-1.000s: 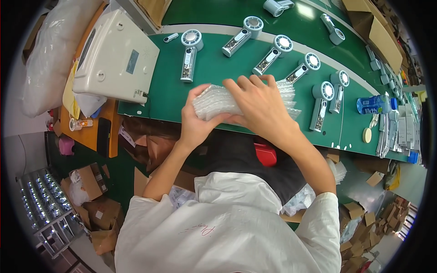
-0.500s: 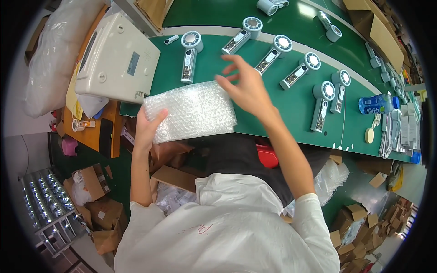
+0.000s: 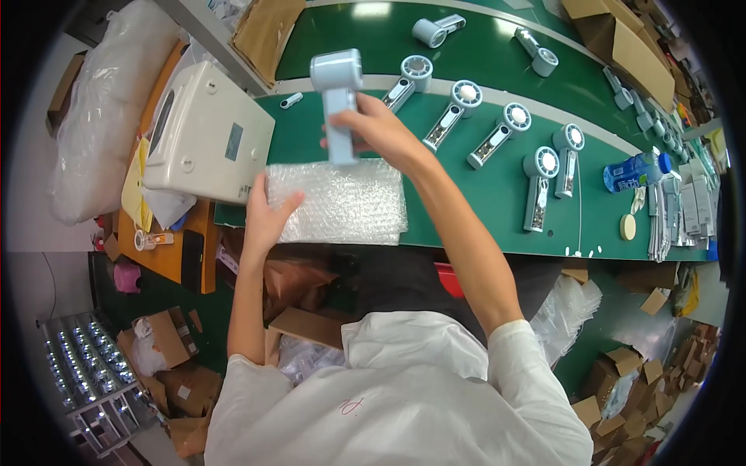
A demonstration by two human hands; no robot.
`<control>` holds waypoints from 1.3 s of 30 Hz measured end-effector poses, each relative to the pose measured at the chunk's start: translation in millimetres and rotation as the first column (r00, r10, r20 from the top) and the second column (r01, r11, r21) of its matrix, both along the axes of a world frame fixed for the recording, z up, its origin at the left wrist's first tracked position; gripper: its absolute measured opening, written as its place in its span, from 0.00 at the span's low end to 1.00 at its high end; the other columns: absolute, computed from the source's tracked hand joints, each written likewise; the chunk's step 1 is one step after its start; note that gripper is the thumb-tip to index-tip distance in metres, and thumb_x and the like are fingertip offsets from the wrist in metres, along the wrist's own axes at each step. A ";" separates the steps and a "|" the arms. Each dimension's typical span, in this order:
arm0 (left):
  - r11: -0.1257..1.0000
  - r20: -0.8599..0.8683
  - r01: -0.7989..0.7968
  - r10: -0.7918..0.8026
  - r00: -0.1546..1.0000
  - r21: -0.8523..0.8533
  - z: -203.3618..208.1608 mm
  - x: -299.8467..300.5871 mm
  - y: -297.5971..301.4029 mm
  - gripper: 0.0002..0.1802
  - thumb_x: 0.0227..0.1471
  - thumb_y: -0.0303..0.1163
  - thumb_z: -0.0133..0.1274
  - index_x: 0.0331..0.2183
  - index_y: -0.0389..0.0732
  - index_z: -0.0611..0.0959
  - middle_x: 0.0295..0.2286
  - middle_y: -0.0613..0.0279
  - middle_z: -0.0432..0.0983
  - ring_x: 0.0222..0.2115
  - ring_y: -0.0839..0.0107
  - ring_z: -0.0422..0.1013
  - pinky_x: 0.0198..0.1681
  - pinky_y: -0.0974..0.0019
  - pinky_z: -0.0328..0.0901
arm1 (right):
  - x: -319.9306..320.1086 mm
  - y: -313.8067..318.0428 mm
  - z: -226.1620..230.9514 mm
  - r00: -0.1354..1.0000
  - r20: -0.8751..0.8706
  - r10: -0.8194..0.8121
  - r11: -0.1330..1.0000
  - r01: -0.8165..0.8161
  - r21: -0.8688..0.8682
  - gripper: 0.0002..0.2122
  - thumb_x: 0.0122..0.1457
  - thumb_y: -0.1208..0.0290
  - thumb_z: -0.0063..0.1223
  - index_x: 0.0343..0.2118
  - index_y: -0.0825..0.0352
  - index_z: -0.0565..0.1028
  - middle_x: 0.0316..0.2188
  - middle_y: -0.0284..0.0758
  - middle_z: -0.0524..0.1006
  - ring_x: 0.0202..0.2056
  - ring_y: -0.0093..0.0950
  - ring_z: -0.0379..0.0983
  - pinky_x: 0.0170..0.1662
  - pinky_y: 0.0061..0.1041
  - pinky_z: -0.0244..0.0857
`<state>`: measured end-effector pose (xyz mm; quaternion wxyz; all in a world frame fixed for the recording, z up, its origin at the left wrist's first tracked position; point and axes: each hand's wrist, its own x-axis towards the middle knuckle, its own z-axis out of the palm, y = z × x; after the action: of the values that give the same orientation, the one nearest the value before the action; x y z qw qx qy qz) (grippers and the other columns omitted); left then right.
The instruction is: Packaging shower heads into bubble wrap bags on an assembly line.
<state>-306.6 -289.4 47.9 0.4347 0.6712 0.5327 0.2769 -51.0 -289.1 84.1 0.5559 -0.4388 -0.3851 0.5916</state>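
My right hand (image 3: 373, 128) grips the handle of a pale blue hand-held fan (image 3: 337, 93) and holds it upright above the green table (image 3: 482, 210). A sheet of clear bubble wrap (image 3: 342, 202) lies flat on the table just under the fan. My left hand (image 3: 266, 213) presses its palm on the left edge of that sheet, fingers spread. Several more fans of the same kind (image 3: 505, 128) lie in a row on the table beyond my right arm.
A cream-coloured weighing scale (image 3: 210, 136) sits at the table's left end. A blue bottle (image 3: 633, 171), a tape roll (image 3: 628, 227) and stacked flat packs (image 3: 684, 210) are at the right. Cardboard boxes (image 3: 163, 342) and plastic bags lie on the floor below.
The bubble wrap went from bunched in both hands to spread flat on the table. My right hand reached to the row of fans and lifted one above the sheet.
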 end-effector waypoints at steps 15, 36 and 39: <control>0.646 -0.365 0.469 -0.299 0.882 0.603 24.1 96.6 -37.9 0.14 0.47 0.28 0.59 0.38 0.36 0.76 0.31 0.52 0.75 0.28 0.54 0.71 0.35 0.58 0.67 | 30.9 -163.9 9.4 0.978 0.169 -0.123 0.957 0.072 0.280 0.21 0.52 0.71 0.66 0.47 0.70 0.71 0.33 0.34 0.78 0.28 0.21 0.72 0.28 0.21 0.69; 0.844 -0.510 0.483 -0.317 0.800 0.233 18.4 99.9 -33.8 0.08 0.46 0.29 0.51 0.23 0.33 0.73 0.21 0.48 0.73 0.22 0.48 0.67 0.29 0.53 0.64 | 85.0 -203.8 3.8 0.954 0.059 0.293 0.915 -0.297 0.274 0.16 0.42 0.68 0.71 0.33 0.69 0.77 0.25 0.32 0.78 0.22 0.22 0.66 0.27 0.21 0.64; 0.848 -0.483 0.483 -0.337 0.808 0.217 17.5 94.5 -28.8 0.08 0.45 0.29 0.51 0.22 0.33 0.73 0.20 0.48 0.73 0.21 0.49 0.67 0.29 0.53 0.64 | 90.4 -203.0 5.4 0.935 0.038 0.351 0.887 -0.346 0.305 0.16 0.42 0.68 0.72 0.31 0.69 0.78 0.23 0.32 0.78 0.21 0.22 0.65 0.27 0.21 0.63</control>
<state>-212.1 -318.1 65.3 0.2386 0.8782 0.4006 0.1060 39.3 -492.1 89.6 0.5055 -0.2655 -0.5396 0.6187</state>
